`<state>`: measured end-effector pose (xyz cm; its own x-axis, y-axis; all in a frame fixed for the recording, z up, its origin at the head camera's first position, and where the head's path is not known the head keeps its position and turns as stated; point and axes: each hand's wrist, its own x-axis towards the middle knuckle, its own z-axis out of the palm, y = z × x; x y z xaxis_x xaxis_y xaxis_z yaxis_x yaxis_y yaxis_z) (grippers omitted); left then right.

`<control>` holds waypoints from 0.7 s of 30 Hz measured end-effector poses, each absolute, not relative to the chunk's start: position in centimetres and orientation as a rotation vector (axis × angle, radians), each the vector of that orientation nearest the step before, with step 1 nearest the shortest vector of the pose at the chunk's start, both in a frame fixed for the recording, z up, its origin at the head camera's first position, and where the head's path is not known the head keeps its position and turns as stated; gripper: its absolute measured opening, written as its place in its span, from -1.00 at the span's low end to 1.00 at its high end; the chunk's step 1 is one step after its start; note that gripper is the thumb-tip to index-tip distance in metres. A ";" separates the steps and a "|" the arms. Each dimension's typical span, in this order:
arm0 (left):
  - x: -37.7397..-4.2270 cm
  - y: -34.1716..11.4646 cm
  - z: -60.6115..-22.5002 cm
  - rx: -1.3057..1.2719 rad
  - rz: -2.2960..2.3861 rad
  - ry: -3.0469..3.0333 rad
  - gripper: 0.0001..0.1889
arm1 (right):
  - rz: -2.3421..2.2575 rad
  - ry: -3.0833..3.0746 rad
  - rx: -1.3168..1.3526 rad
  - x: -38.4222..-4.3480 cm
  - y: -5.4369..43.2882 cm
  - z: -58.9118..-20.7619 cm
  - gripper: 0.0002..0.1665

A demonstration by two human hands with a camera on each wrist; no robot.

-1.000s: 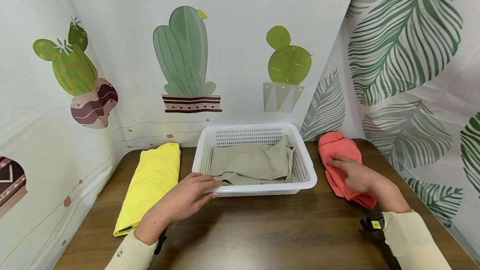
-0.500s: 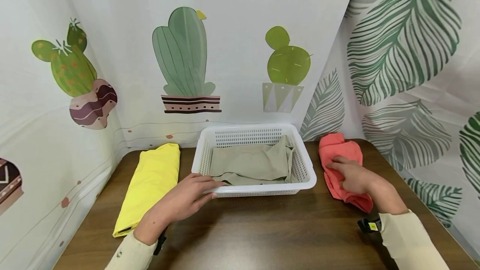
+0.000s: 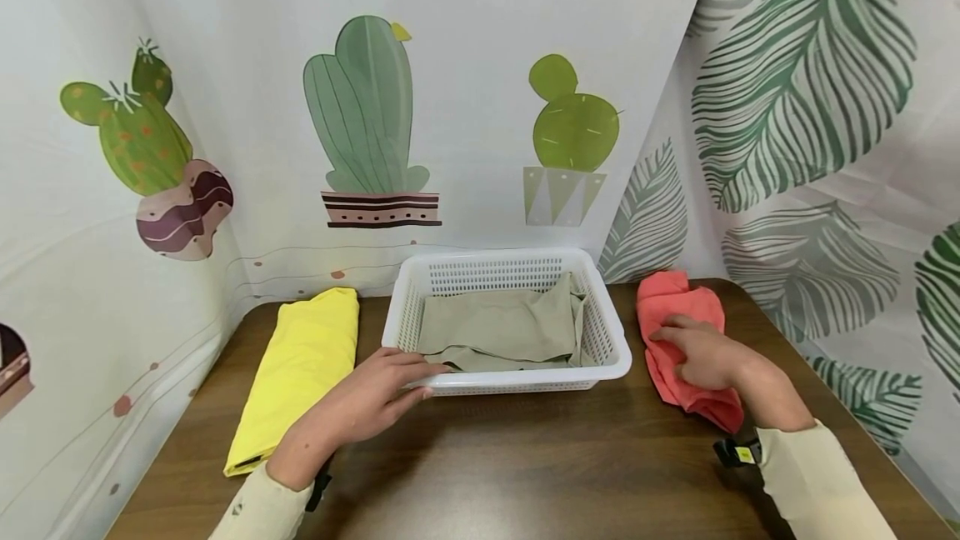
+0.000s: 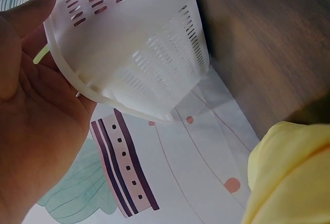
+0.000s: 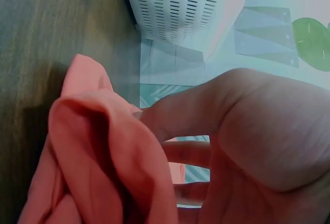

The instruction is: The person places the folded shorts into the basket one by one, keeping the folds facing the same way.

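My left hand (image 3: pixel 367 398) grips the front-left rim of a white slotted plastic basket (image 3: pixel 525 377), its thumb against the outer wall in the left wrist view. Inside the basket lies a folded grey-beige cloth garment (image 3: pixel 495 323). Over at the right, my right hand (image 3: pixel 708 355) holds a folded coral-red cloth (image 3: pixel 678 300) that rests on the table. The right wrist view has the thumb against a fold of the red cloth (image 5: pixel 103 146), with the other fingers partly hidden behind it.
A folded yellow cloth (image 3: pixel 307 365) lies left of the basket, near my left forearm. Everything rests on a brown wooden table (image 3: pixel 517 465). Fabric curtains (image 3: pixel 480 107) printed with cacti and leaves hang right behind the table and along both sides.
My right hand's fingers have drawn in on the red cloth, and the cloth's near end has shifted slightly left and toward me. My left hand has stayed on the basket rim.
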<state>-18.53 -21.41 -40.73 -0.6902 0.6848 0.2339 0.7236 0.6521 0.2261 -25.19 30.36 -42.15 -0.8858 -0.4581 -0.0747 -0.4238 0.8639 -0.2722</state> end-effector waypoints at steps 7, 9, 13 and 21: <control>-18.6 -21.5 -40.7 -1.173 -0.468 -2.741 -0.63 | -0.360 2.916 -0.685 -25.1 30.3 -42.2 -0.30; -18.7 -21.5 -40.8 -1.177 -0.466 -2.732 -0.64 | -0.346 2.934 -0.695 -25.2 30.4 -42.3 -0.27; -18.7 -21.5 -40.8 -1.185 -0.469 -2.725 -0.64 | -0.310 2.980 -0.731 -25.1 30.5 -42.7 -0.25; -18.7 -21.6 -40.9 -1.183 -0.471 -2.739 -0.63 | -0.281 2.975 -0.719 -24.9 30.5 -42.8 -0.15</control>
